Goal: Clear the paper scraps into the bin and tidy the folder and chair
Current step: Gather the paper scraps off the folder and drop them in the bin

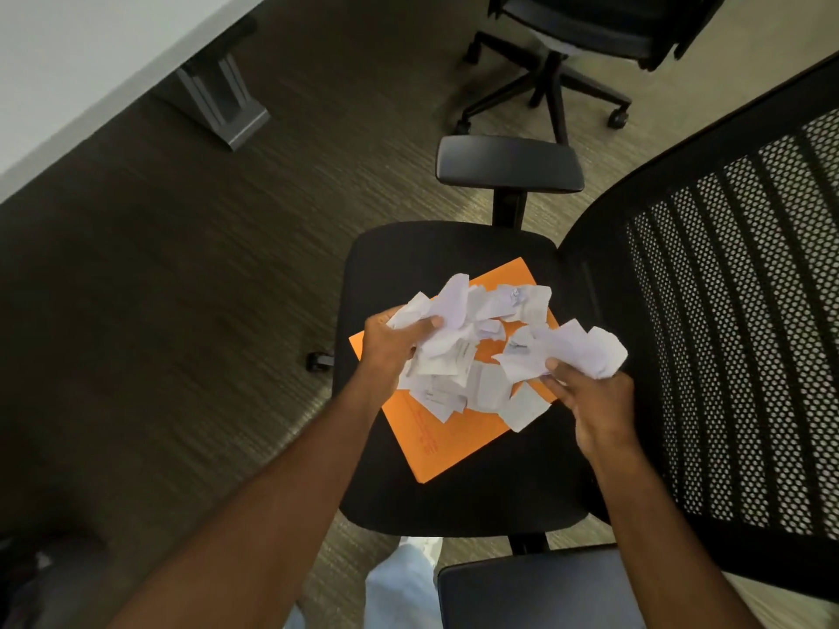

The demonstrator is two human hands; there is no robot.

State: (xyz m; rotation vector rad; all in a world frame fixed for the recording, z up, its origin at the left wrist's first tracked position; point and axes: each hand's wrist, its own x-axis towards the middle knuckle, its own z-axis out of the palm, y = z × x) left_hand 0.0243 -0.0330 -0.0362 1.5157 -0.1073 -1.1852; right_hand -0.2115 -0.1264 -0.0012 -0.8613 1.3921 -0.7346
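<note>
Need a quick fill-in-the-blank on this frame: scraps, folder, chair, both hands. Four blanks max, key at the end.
1. The folder lying on the chair seat is coloured ____.
2. The paper scraps not yet picked up lie on top of the ____.
3. The left hand and right hand each have a grip on a bunch of ____.
4. The chair's backrest is made of black ____.

Missing words: orange; folder; scraps; mesh
</note>
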